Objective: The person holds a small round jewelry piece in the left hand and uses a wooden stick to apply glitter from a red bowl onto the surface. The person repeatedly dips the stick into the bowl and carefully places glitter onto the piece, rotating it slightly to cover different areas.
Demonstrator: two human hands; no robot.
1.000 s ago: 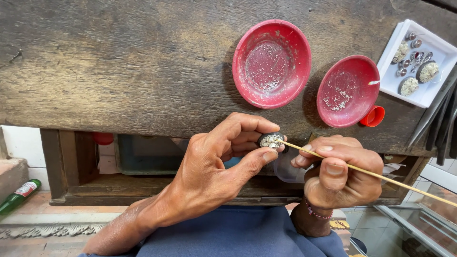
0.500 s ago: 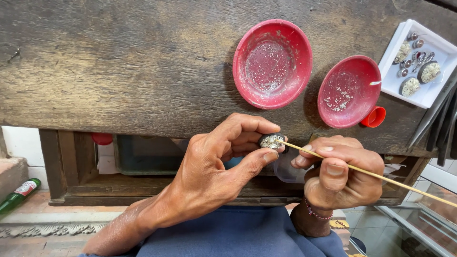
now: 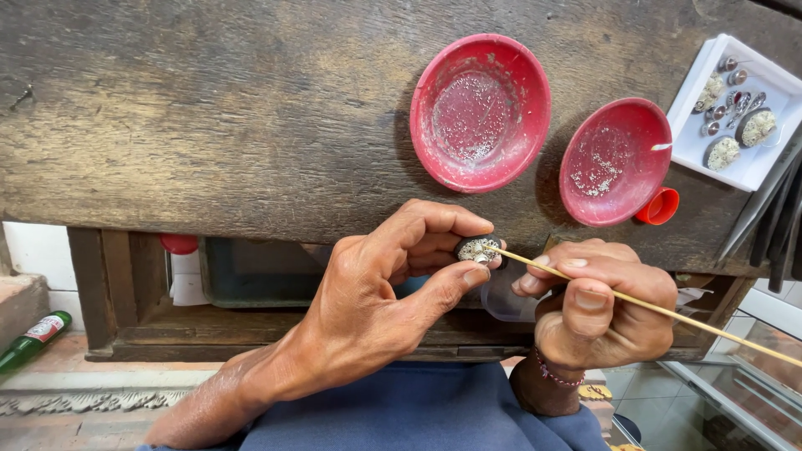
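- Head view looks down on a worn wooden counter (image 3: 209,125), with both hands at its near edge.
- Left hand (image 3: 384,292) is closed around a small dark oval piece (image 3: 476,248) with a pale speckled face, pinched between thumb and fingertips just in front of the counter edge.
- Right hand (image 3: 601,305) is curled shut on a thin wooden stick (image 3: 660,309); its tip touches the oval piece.
- Two red bowls sit on the counter: a larger red bowl (image 3: 480,113) and a smaller red bowl (image 3: 616,161) (both dusted with pale grains).
- A white tray (image 3: 735,113) of small pieces lies at the right.
- A green bottle (image 3: 33,338) lies on the floor, far left.
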